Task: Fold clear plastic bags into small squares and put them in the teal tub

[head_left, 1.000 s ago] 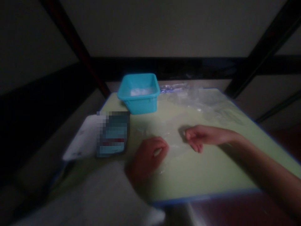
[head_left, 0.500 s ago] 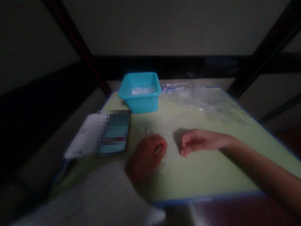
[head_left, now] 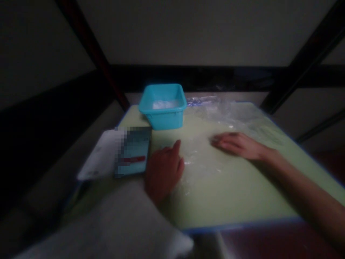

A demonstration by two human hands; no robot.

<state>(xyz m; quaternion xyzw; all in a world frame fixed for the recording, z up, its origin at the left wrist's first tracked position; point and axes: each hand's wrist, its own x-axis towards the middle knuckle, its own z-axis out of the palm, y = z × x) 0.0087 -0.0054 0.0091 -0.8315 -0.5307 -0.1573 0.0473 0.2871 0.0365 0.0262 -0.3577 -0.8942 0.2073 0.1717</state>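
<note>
A clear plastic sheet or bag [head_left: 201, 158] lies flat on the pale green table [head_left: 237, 194]. My left hand [head_left: 163, 169] rests on its left edge with fingers stretched forward, open. My right hand [head_left: 237, 144] lies flat on the sheet's right side, palm down, fingers extended and open. Neither hand grips anything. The scene is dim and slightly blurred.
A turquoise plastic tub [head_left: 164, 105] with something white inside stands at the table's back. More crumpled clear plastic [head_left: 231, 113] lies at the back right. A pixelated card on a white sheet [head_left: 118, 153] sits at the left edge. Dark frame bars rise behind.
Both hands were closed in pinches near each other on the plastic. Now they have opened flat and moved apart and forward across the sheet.
</note>
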